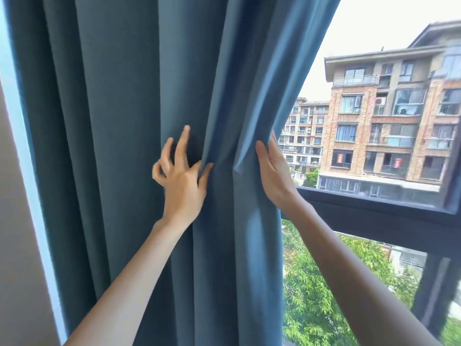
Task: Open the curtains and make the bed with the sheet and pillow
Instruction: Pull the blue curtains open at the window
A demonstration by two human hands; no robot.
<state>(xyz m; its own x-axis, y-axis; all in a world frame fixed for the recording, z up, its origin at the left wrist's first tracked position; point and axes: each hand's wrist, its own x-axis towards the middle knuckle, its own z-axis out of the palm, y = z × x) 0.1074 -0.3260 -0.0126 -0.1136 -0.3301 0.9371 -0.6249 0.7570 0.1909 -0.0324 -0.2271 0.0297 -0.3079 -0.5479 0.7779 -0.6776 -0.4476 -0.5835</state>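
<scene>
A blue curtain (129, 101) hangs in thick folds over the left and middle of the view, gathered toward the left. My left hand (183, 181) pinches a fold of it between thumb and forefinger, with the other fingers spread. My right hand (274, 171) wraps the curtain's right edge, fingers hidden behind the cloth and thumb on the front. The bed, sheet and pillow are out of view.
The uncovered window (374, 126) on the right has a dark frame bar (379, 211) across it. Brick apartment blocks and green trees lie outside. A pale wall (17, 245) borders the curtain on the left.
</scene>
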